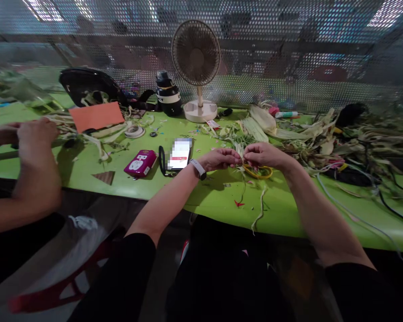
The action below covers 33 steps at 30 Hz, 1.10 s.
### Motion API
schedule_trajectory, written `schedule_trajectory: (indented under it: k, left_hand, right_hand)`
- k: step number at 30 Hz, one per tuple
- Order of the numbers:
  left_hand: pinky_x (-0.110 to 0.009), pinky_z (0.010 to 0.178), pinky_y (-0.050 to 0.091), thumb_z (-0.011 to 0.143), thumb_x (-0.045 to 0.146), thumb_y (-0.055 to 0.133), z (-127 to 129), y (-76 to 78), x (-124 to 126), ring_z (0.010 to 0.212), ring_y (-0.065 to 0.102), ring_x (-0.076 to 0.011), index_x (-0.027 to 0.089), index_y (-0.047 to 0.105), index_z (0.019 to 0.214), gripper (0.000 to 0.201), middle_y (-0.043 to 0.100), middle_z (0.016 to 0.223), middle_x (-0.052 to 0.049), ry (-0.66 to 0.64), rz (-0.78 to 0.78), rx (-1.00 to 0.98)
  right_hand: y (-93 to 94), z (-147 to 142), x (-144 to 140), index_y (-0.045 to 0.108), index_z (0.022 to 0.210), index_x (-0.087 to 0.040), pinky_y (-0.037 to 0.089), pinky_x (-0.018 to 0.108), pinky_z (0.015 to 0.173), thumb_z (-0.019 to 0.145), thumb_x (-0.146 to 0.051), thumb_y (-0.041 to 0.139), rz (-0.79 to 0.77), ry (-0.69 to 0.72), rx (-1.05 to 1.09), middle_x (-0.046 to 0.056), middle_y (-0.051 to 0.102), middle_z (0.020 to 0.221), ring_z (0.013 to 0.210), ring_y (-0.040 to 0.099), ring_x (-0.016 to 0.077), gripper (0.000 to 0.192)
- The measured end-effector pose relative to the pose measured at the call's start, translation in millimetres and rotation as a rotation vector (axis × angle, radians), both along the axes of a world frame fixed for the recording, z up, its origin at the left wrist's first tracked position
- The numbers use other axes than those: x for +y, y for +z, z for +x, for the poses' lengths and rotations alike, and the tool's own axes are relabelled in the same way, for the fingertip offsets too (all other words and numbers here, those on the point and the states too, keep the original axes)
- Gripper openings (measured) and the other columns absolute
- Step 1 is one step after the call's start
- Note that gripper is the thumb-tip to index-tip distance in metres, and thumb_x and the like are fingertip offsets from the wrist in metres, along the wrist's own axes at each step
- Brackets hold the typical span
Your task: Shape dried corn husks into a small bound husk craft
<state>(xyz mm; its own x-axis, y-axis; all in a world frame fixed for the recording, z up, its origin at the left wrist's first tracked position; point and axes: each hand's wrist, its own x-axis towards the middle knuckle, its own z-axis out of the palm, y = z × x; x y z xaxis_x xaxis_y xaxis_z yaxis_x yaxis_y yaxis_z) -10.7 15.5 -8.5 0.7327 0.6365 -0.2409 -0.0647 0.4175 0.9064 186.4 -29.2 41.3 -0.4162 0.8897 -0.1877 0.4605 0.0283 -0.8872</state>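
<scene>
A thin pale-green strip of dried husk fibre (242, 157) sits pinched between both hands just above the lime-green desk (208, 197), at the middle of the near edge; its long axis runs roughly up and down, the top held at the fingertips and loose strands trailing down toward the desk edge, where one pale strand (259, 214) hangs over. The left hand (221, 158), with a white band at the wrist, closes its fingertips on the strip from the left; the right hand (263, 154) closes its fingertips on it from the right; the two sets of fingertips nearly touch, so neither hand is nearer than the other. Just below the right hand a yellow ring-shaped handle (258, 172) lies on the desk; to the left of the left hand lie a smartphone with a lit screen (180, 153) and a magenta rectangular gadget (140, 163). Behind the hands a heap of pale husks and green leaves (272, 127) spreads to the right; a small beige desk fan (196, 67) and a black bottle (168, 94) stand against the perforated metal screen (289, 53); an orange card (96, 116) lies further left. At the far left another person's hands (36, 134) work over more husk strips, well apart.
</scene>
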Motion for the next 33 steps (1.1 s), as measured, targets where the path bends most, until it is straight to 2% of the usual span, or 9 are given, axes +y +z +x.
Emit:
schedule_trajectory:
  k: [7, 14, 19, 24, 29, 33]
  left_hand:
    - [-0.012, 0.044, 0.033, 0.068, 0.002, 0.077, -2.2, 2.4, 5.0, 0.053, 0.058, -0.0028, 0.010, 0.066, 0.077, 0.016, 0.069, 0.071, 0.000, 0.038, -0.033, -0.010]
    - [-0.013, 0.046, 0.034, 0.067, 0.007, 0.080, -5.6, 0.6, 8.3, 0.054, 0.057, -0.0027, 0.011, 0.069, 0.082, 0.020, 0.070, 0.071, 0.000, 0.021, 0.039, 0.019]
    - [-0.012, 0.051, 0.039, 0.065, 0.009, 0.081, -8.5, 2.5, 7.4, 0.061, 0.063, -0.0041, 0.012, 0.071, 0.084, 0.022, 0.073, 0.075, -0.001, 0.021, 0.127, 0.049]
    - [-0.014, 0.058, 0.047, 0.065, 0.008, 0.081, -10.2, 7.9, 4.9, 0.064, 0.065, -0.0049, 0.013, 0.071, 0.085, 0.022, 0.074, 0.075, -0.001, 0.023, 0.144, 0.062]
    - [-0.015, 0.060, 0.048, 0.064, 0.008, 0.080, -10.9, 10.0, 2.7, 0.064, 0.064, -0.0051, 0.012, 0.071, 0.084, 0.022, 0.073, 0.074, -0.001, 0.071, 0.173, 0.058]
    - [-0.018, 0.063, 0.050, 0.064, 0.008, 0.079, -11.4, 9.1, 2.7, 0.065, 0.065, -0.0067, 0.011, 0.071, 0.086, 0.024, 0.074, 0.076, -0.003, 0.125, 0.214, 0.063]
  right_hand:
    - [3.0, 2.4, -0.5, 0.057, 0.066, -0.018, 0.036, 0.018, 0.041, 0.077, -0.019, 0.062, 0.000, 0.061, 0.035, -0.006, 0.052, 0.047, 0.040, 0.045, 0.0054, 0.012]
    - [2.1, 2.7, -0.9, 0.059, 0.066, -0.017, 0.042, 0.018, 0.045, 0.075, -0.019, 0.064, -0.038, 0.098, 0.037, -0.005, 0.055, 0.048, 0.043, 0.049, 0.0062, 0.010]
    - [-4.8, 6.0, 5.4, 0.062, 0.069, -0.016, 0.041, 0.020, 0.045, 0.076, -0.022, 0.060, -0.034, 0.076, 0.060, -0.003, 0.057, 0.050, 0.043, 0.050, 0.0078, 0.009]
    - [-9.8, 4.7, 8.6, 0.061, 0.070, -0.017, 0.044, 0.021, 0.049, 0.073, -0.016, 0.058, -0.005, 0.020, 0.073, -0.002, 0.058, 0.055, 0.050, 0.054, 0.0098, 0.004]
    - [-5.8, -0.3, 5.1, 0.064, 0.074, -0.017, 0.042, 0.020, 0.049, 0.069, -0.016, 0.061, -0.033, 0.048, 0.010, -0.002, 0.061, 0.060, 0.052, 0.055, 0.0087, 0.006]
    - [-8.6, -2.6, 5.5, 0.064, 0.074, -0.016, 0.043, 0.020, 0.048, 0.069, -0.020, 0.064, -0.043, 0.073, 0.017, -0.003, 0.060, 0.058, 0.050, 0.055, 0.0082, 0.007]
